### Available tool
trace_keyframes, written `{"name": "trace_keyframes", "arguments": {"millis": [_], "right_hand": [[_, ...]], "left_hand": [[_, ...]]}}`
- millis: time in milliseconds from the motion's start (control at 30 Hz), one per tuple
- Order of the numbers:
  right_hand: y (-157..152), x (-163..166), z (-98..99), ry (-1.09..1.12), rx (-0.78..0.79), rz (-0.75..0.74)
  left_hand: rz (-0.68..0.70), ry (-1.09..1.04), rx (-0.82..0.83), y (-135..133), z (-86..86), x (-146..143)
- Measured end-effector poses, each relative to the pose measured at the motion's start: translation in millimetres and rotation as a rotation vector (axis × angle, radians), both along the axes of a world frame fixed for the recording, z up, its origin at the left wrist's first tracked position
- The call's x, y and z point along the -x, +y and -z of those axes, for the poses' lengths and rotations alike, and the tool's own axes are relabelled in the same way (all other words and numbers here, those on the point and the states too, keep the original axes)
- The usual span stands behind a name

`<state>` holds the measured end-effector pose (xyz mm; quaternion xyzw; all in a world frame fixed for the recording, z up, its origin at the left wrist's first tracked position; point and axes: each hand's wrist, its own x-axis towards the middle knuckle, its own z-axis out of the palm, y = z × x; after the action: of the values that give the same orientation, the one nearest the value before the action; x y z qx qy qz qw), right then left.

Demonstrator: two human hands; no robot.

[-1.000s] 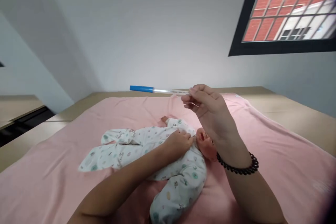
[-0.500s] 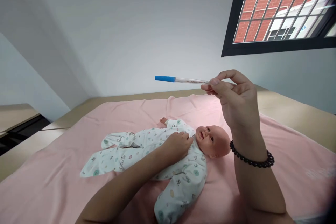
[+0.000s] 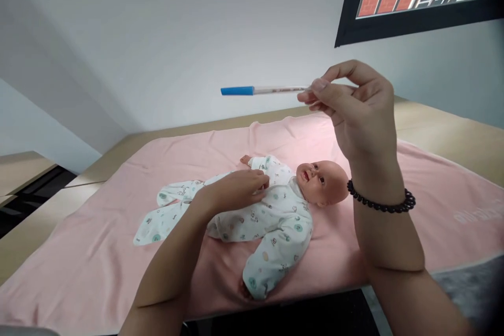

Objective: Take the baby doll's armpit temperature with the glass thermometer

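Note:
My right hand [image 3: 354, 110] is raised in front of the wall, thumb and fingers pinching one end of a thermometer [image 3: 275, 90]. The thermometer is slim and clear with small markings, lies nearly level, and has a blue cap [image 3: 237, 91] pointing left. Below, a baby doll [image 3: 255, 215] in a white patterned romper lies on its back, head to the right. My left hand [image 3: 238, 189] is over the doll's torso, palm down, fingers loosely bent with nothing visible in them. Whether it touches the romper, I cannot tell.
A pink blanket [image 3: 98, 231] covers most of the wooden table [image 3: 444, 126]. Behind it stands a pale wall [image 3: 197, 37], with a dark-framed barred window [image 3: 394, 18] at upper right. A dark gap [image 3: 31, 194] shows at far left. Grey fabric [image 3: 472, 283] appears at lower right.
My left hand has moved left from the doll's upper chest toward its belly, and its fingers have loosened. The view has tilted down; my right hand still pinches the thermometer.

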<state>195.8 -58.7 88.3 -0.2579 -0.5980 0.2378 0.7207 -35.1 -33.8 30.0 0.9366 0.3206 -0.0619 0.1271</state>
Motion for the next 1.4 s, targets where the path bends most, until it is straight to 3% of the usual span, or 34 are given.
{"name": "trace_keyframes", "arguments": {"millis": [133,367,467,567,800,1000,1200,1400], "right_hand": [[12,-13,3.2,-0.121,-0.013,-0.013],[57,-57,18.8,-0.914,0.536,0.002],[75,-80,29.3,-1.048,0.667,-0.200],[95,-106,47.3,-0.989,0.723,-0.361],[135,-155,114.6,-0.710,0.979,-0.303],[143,-163,164.3,-0.615,1.069,-0.390],[145,-168,192.5,-0.368,1.035,-0.438],[144,-172,201.2,-0.265,1.021,-0.447]], "left_hand": [[-0.020,0.007,0.016,6,-0.8,5],[-0.025,0.069,0.017,7,0.2,2],[-0.034,0.048,-0.001,8,-0.4,3],[-0.058,0.015,-0.090,8,-1.7,2],[-0.096,0.085,-0.380,13,9.2,-12],[-0.085,0.155,-0.356,19,22.0,-19],[-0.159,0.210,-0.319,16,27.3,-25],[-0.162,0.261,-0.362,9,36.0,-36]]}}
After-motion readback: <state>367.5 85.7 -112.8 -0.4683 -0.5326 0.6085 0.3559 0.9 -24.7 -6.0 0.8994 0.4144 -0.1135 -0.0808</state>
